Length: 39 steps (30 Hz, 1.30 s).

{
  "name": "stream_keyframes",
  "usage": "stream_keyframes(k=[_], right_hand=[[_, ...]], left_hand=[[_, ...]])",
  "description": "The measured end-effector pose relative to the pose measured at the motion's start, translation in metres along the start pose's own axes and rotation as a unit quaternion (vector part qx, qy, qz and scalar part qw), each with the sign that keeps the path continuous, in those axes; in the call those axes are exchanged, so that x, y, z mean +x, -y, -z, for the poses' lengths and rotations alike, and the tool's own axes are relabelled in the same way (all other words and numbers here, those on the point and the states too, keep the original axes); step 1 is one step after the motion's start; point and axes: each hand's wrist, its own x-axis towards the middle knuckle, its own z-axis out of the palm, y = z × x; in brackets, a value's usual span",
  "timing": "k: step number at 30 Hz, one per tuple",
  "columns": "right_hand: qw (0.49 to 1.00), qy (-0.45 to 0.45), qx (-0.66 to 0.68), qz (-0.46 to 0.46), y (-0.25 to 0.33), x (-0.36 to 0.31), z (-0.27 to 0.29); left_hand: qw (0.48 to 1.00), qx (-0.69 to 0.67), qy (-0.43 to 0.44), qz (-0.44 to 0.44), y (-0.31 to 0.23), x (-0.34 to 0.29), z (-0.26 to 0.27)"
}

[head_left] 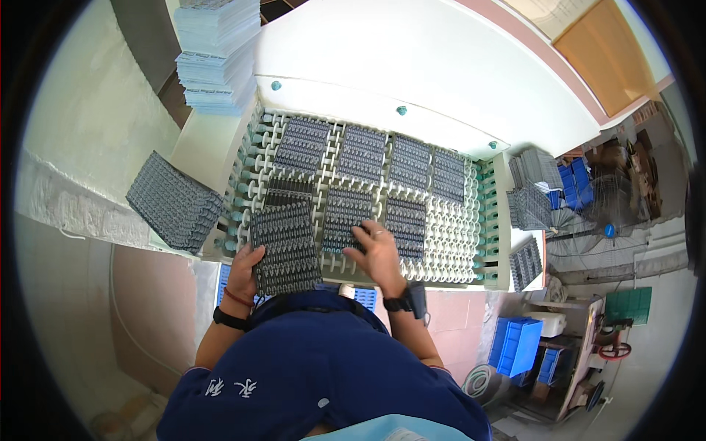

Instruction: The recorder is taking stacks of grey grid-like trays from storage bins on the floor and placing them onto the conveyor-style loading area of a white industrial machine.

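My left hand (pixel 245 270) grips the left edge of a dark grey panel (pixel 285 246) patterned with rows of small repeated shapes, much like a circuit-board panel. That panel is tilted over the near left of a roller conveyor (pixel 450 242) and partly covers a darker panel (pixel 288 191) beneath it. Fingers apart and holding nothing, my right hand (pixel 376 253) hovers at or just over a similar panel (pixel 349 209) lying on the rollers; contact cannot be made out. Beside it lies another panel (pixel 407 224). Several more, including one panel (pixel 360 154), form the far row.
A stack of grey panels (pixel 175 202) leans on the left ledge, below a tall pile of light blue sheets (pixel 217 55). Further stacks of panels (pixel 531 191) stand right of the conveyor. A white cover (pixel 412 62) rises behind. Blue crates (pixel 515 344) sit at lower right.
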Motion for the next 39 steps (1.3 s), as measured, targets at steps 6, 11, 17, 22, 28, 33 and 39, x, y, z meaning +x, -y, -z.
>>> stream_keyframes(k=[6, 11, 17, 22, 28, 33, 39], right_hand=[[0.998, 0.014, -0.054, 0.008, 0.009, 0.005, -0.011], [0.953, 0.097, 0.251, -0.141, 0.037, 0.000, 0.004], [0.789, 0.128, 0.514, -0.312, 0.037, -0.011, -0.002], [0.880, -0.057, 0.279, -0.380, -0.047, -0.022, 0.066], [0.907, -0.176, 0.038, -0.380, -0.195, -0.076, 0.102], [0.924, -0.202, -0.219, -0.240, -0.169, -0.060, 0.083], [0.985, -0.120, 0.005, -0.123, -0.056, -0.009, 0.020]], left_hand=[[1.000, 0.019, -0.010, -0.010, 0.002, -0.001, -0.003], [0.999, 0.035, -0.006, -0.013, 0.002, 0.002, -0.014], [0.999, 0.033, 0.009, -0.008, 0.007, 0.013, -0.015], [1.000, -0.025, 0.010, 0.001, 0.001, 0.002, -0.010], [0.998, -0.036, 0.045, 0.001, 0.000, 0.002, 0.006], [1.000, -0.008, 0.013, -0.015, 0.000, -0.001, -0.002], [1.000, 0.004, -0.001, -0.031, 0.000, -0.008, 0.000]])
